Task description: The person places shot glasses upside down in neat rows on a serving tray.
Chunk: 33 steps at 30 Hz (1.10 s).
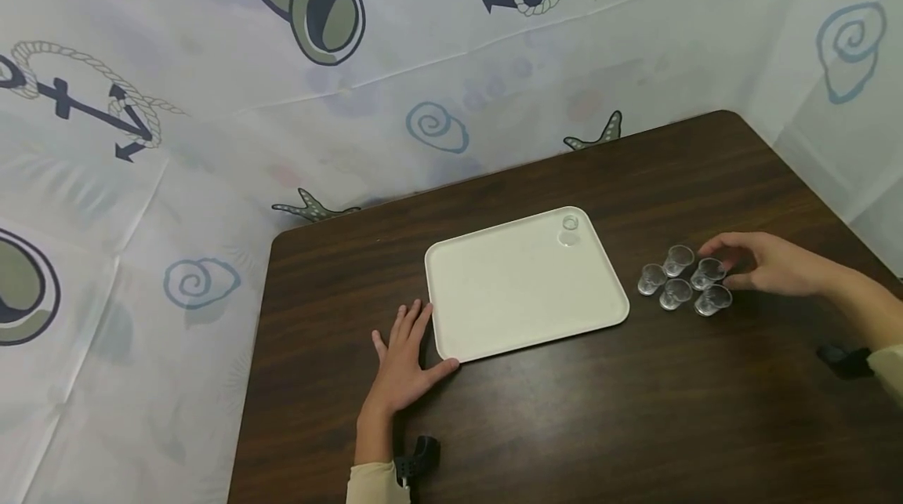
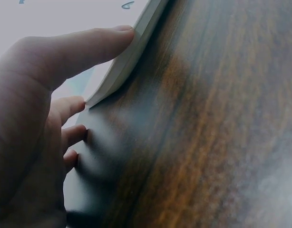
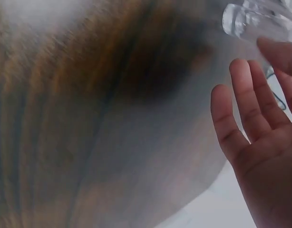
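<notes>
A white rectangular tray (image 1: 522,284) lies on the table, with one small clear shot glass (image 1: 570,230) near its far right corner. At the tray's near left corner, my left hand (image 1: 404,371) is spread, its thumb (image 2: 96,45) and a fingertip touching the rim. Several more clear shot glasses (image 1: 676,294) stand upright in a cluster right of the tray. My right hand (image 1: 779,262) is at the cluster's right side, thumb and index finger apart around a back-right glass (image 1: 708,273). In the right wrist view the other fingers (image 3: 248,95) extend loosely beside the glasses (image 3: 250,21); contact is unclear.
The dark wood-grain table (image 1: 536,426) meets a curtain (image 1: 451,49) printed with anchors and shells along its back edge. Black wrist devices (image 1: 421,457) sit below both hands, by the pale yellow sleeves (image 1: 377,483).
</notes>
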Tool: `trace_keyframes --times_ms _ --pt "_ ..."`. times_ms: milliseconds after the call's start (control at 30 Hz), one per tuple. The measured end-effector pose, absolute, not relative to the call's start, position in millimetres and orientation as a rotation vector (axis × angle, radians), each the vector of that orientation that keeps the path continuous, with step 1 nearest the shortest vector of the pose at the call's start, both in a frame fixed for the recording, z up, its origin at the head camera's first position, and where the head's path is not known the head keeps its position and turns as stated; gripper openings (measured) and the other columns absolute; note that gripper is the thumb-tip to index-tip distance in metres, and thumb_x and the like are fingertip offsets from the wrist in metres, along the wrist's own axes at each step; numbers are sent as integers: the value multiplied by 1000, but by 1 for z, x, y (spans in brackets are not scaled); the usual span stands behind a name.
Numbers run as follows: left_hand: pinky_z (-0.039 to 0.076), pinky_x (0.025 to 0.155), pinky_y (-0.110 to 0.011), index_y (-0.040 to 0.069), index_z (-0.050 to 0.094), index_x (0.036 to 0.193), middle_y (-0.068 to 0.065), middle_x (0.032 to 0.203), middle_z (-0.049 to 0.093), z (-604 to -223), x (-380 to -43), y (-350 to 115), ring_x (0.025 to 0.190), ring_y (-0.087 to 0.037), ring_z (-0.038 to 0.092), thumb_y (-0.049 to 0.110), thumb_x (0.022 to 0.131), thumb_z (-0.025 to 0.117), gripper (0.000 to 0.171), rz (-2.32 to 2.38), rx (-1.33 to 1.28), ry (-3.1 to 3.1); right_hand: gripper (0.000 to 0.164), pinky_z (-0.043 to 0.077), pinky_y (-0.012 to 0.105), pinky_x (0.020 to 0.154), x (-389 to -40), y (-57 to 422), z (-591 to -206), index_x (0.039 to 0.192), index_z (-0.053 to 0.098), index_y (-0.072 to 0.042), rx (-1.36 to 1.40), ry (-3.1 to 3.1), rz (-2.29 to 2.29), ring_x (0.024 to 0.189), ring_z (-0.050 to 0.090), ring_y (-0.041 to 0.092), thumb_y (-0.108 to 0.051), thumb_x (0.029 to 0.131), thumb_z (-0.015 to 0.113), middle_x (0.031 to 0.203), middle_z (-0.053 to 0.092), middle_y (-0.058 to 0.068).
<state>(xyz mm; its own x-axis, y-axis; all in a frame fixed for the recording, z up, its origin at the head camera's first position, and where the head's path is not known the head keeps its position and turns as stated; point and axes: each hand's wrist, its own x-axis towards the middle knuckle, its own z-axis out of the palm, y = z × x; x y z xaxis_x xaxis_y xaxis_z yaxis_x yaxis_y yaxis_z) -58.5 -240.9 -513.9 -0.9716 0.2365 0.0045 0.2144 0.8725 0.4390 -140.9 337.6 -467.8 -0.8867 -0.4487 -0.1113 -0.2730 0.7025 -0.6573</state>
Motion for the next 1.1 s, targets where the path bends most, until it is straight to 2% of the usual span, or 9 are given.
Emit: trace_keyframes --times_ms 133,300,567,867,1100 --pt "-6 102 -76 24 22 158 -4 163 17 -516 -58 -240 150 -30 7 68 82 65 98 698 365 2991 50 51 26 73 -138 337 -476 122 64 -6 -568 2632 -1004 91 60 8 -6 76 83 117 64 11" --pt "-7 102 -76 25 22 158 -3 163 17 -517 -58 -239 150 -29 6 68 82 65 98 701 362 2988 45 49 26 76 -136 336 -482 119 66 -9 -548 2646 -1012 91 59 6 -15 78 83 114 65 5" --pt "-7 102 -75 25 22 158 -4 163 17 -517 -58 -241 150 -30 7 68 82 64 98 694 357 2994 38 48 23 77 -136 334 -485 116 67 -10 -545 2664 -1021 92 59 6 -15 81 81 110 67 2" --pt "-6 103 -75 26 21 158 -3 163 17 -515 -60 -242 150 -29 7 69 82 64 98 679 353 2997 35 45 18 76 -138 337 -475 116 66 -8 -414 2652 -1001 94 57 3 -16 84 79 111 66 6" --pt "-6 103 -75 26 22 158 -2 163 17 -515 -59 -241 150 -30 8 69 82 64 97 687 346 2999 34 44 16 71 -143 345 -462 111 64 -7 -370 2738 -1049 89 55 1 -11 82 80 104 64 7"
